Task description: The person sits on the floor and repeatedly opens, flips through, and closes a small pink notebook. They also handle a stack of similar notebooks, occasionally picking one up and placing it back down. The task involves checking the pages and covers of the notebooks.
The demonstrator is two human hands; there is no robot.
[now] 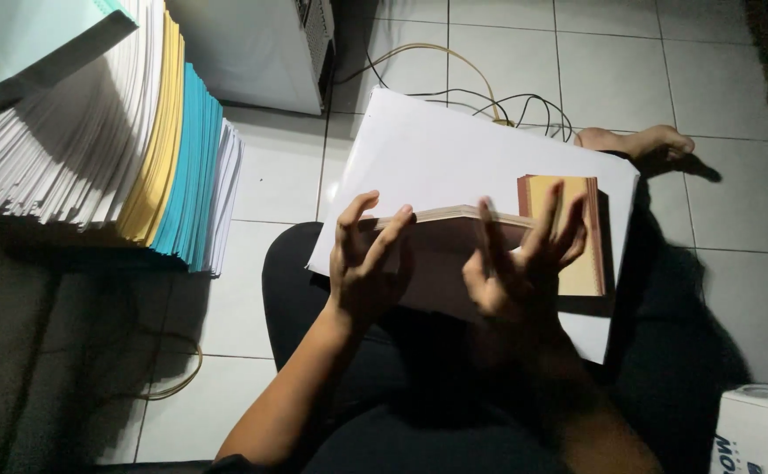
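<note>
A thin stack of tan paper sheets (454, 215) is held edge-up over my lap. My left hand (362, 263) grips its left end with fingers spread over the top edge. My right hand (524, 259) holds the right end, fingers splayed. Under them a large white board (428, 154) rests on my legs. On that board lies a small pile of tan and brown sheets (577, 272), partly hidden by my right hand.
A tall slanting stack of white, yellow and blue paper (129, 132) stands at the left. A white appliance (261, 48) and cables (498, 101) sit on the tiled floor behind. My bare foot (638, 140) lies at the right. A white box (761, 430) is at bottom right.
</note>
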